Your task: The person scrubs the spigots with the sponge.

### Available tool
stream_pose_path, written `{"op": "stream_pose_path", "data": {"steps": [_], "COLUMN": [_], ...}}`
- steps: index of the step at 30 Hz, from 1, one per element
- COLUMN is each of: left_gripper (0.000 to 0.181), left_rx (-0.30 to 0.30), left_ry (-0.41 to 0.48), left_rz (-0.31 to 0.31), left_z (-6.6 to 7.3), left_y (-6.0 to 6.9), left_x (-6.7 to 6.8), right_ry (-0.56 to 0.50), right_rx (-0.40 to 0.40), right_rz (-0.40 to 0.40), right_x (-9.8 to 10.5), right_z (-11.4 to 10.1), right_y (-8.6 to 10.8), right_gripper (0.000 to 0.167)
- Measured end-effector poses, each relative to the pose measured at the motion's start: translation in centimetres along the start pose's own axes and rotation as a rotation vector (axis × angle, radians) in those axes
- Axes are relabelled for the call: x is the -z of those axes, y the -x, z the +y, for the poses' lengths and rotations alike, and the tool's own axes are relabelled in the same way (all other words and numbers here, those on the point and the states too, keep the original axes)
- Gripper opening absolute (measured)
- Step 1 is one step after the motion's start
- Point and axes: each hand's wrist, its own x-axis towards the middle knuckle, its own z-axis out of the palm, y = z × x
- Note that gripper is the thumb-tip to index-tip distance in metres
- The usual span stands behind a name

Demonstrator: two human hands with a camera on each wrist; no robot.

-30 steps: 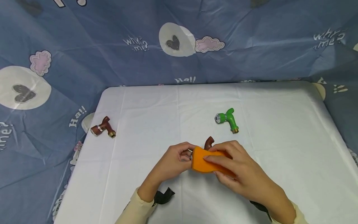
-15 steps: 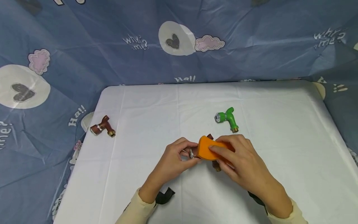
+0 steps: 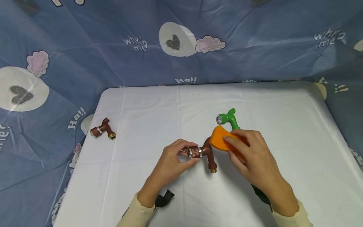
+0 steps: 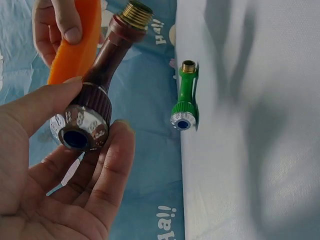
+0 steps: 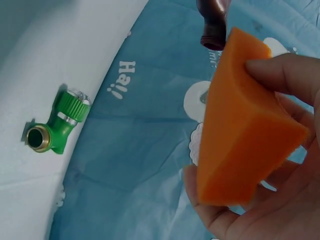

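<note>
Between thumb and fingers, my left hand [image 3: 174,159] holds a brown faucet [image 3: 210,154] by its ribbed knob with a chrome end. In the left wrist view the faucet's brass threaded end [image 4: 134,15] points up and away. My right hand [image 3: 253,154] grips an orange sponge [image 3: 221,138], thumb on one face and fingers on the other. In the head view the sponge overlaps the faucet's spout end; whether they touch I cannot tell. The right wrist view shows the sponge [image 5: 240,130] in the fingers, with part of the faucet [image 5: 214,22] above it.
Behind the right hand, a green faucet [image 3: 232,119] lies on the white-covered table [image 3: 153,110], partly hidden by that hand. Another brown faucet [image 3: 103,128] lies near the table's left edge. A blue printed cloth [image 3: 113,37] hangs behind the table.
The sponge has moved from over the faucet's knob, rightward and away from me, to its spout end. More of the held faucet now shows, and the left hand keeps its hold.
</note>
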Motion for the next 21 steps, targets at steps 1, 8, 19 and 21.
{"op": "stream_pose_path", "data": {"steps": [1, 8, 19, 21], "left_gripper": [0.039, 0.038, 0.040, 0.041], "left_rx": [0.001, -0.012, -0.024, -0.028], "left_ry": [-0.004, -0.046, -0.020, -0.009], "left_rz": [0.007, 0.023, 0.023, 0.023], "left_z": [0.0, 0.0, -0.3, -0.3], "left_y": [0.0, 0.1, 0.1, 0.1], "left_x": [0.0, 0.2, 0.8, 0.8], "right_ry": [-0.007, -0.118, -0.123, -0.100], "right_rx": [-0.012, 0.089, 0.169, 0.150], "right_rz": [0.009, 0.068, -0.020, -0.042], "right_x": [0.1, -0.8, -3.1, -3.2], "right_z": [-0.1, -2.4, -3.9, -3.8], "right_y": [0.1, 0.6, 1.5, 1.8], "right_gripper": [0.034, 0.039, 0.034, 0.036]}}
